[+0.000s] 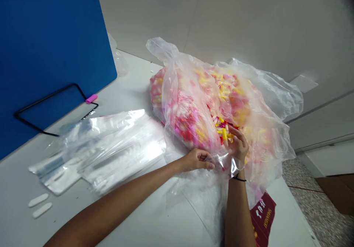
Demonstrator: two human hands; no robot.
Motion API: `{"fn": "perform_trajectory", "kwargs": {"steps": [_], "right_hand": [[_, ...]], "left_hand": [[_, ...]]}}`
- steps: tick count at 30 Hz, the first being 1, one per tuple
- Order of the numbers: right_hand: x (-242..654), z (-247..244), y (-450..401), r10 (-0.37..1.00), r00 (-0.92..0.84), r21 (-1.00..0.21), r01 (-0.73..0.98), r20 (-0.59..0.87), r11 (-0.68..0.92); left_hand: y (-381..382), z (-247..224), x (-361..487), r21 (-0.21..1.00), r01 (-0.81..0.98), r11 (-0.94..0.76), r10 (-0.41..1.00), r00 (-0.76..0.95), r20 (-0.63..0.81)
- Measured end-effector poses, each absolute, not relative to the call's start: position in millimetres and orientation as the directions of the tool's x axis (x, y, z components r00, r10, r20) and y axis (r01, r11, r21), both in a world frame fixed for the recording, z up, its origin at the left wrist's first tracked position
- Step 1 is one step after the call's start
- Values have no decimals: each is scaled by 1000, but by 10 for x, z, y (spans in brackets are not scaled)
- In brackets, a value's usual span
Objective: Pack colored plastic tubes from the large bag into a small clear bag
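Note:
A large translucent plastic bag [184, 106] lies on the table, filled with many small pink, red, yellow and white tube-like pieces. Over its mouth, my right hand [239, 145] has its fingers curled round a yellow and white piece [224, 133]. Just left of it, my left hand [197, 160] has curled fingers at the edge of a small clear plastic bag [222, 161], which spans the gap between both hands. More loose pieces show in the opening beyond my right fingertips.
A stack of clear flat bags [124, 149] lies to the left. Two white oblong pieces [40, 205] sit near the front left. A blue panel [55, 47] with a black wire stand [45, 103] rises at the back left. A dark red printed sheet [264, 217] lies by my right forearm.

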State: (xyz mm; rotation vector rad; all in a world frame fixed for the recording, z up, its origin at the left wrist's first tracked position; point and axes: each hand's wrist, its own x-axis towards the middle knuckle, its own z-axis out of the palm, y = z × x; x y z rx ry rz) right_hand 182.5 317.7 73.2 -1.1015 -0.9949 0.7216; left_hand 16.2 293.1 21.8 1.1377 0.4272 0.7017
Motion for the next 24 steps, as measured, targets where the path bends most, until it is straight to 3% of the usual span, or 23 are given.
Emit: {"fn": "perform_trajectory", "kwargs": {"steps": [7, 13, 20, 24], "right_hand": [[1864, 691, 3241, 866, 443, -942, -122, 231, 314], [1842, 701, 3231, 863, 463, -955, -104, 202, 279], [1896, 608, 3287, 815, 434, -923, 164, 384, 348], [1941, 585, 3305, 814, 427, -912, 289, 394, 290]], "left_hand": [[2938, 201, 167, 930, -285, 234, 696, 717, 45], [2934, 209, 167, 928, -288, 236, 696, 717, 46], [2931, 217, 159, 922, -299, 245, 693, 720, 49], [2936, 211, 164, 919, -311, 242, 695, 716, 60]]}}
